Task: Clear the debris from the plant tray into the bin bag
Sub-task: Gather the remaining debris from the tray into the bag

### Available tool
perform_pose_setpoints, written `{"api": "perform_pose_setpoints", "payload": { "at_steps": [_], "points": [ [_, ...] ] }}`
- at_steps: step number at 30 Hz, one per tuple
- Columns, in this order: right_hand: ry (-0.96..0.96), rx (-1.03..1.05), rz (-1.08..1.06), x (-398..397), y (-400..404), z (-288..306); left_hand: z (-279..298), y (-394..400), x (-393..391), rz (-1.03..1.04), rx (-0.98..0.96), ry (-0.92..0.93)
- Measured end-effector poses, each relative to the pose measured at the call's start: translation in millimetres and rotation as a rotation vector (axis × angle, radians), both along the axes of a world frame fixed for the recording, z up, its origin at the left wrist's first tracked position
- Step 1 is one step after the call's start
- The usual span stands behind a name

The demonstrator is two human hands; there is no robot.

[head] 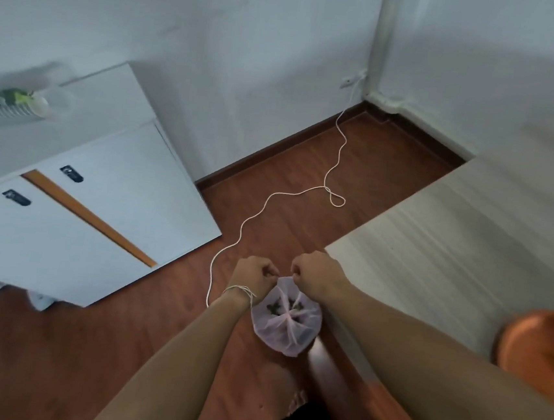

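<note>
A thin, translucent pinkish bin bag (286,322) hangs above the wooden floor with dark leafy debris showing through it. Its mouth is gathered together at the top. My left hand (255,277) and my right hand (317,273) are both closed on the gathered top of the bag, pinching it from either side, knuckles close together. An orange round plant tray (533,346) sits on the light wooden table at the right edge, partly cut off by the frame.
A light wooden table (469,235) fills the right side. White cabinets (94,199) stand at the left, with a blurred plant pot (18,103) on top. A white cable (270,199) snakes across the floor from a wall socket.
</note>
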State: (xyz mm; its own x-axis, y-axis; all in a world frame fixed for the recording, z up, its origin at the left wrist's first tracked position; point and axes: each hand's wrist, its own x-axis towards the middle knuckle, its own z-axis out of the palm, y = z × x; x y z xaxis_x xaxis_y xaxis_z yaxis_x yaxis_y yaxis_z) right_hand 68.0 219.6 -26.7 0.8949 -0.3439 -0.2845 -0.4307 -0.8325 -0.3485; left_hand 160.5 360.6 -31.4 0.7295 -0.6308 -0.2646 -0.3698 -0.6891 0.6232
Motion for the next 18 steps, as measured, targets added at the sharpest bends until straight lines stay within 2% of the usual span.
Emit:
{"api": "perform_pose_setpoints", "payload": {
  "at_steps": [9, 14, 18],
  "points": [
    [0.026, -0.088, -0.101, -12.7, -22.0, -16.9, -22.5, 4.4, 25.2, 0.013, 0.016, 0.001],
    [0.073, -0.116, -0.175, -36.0, -39.2, -13.3, -21.4, -18.2, 19.8, -0.066, 0.038, 0.002],
    [0.033, -0.090, -0.288, -66.6, -57.1, -3.8, -10.9, -50.9, 5.1, -0.149, 0.024, -0.018]
  ]
}}
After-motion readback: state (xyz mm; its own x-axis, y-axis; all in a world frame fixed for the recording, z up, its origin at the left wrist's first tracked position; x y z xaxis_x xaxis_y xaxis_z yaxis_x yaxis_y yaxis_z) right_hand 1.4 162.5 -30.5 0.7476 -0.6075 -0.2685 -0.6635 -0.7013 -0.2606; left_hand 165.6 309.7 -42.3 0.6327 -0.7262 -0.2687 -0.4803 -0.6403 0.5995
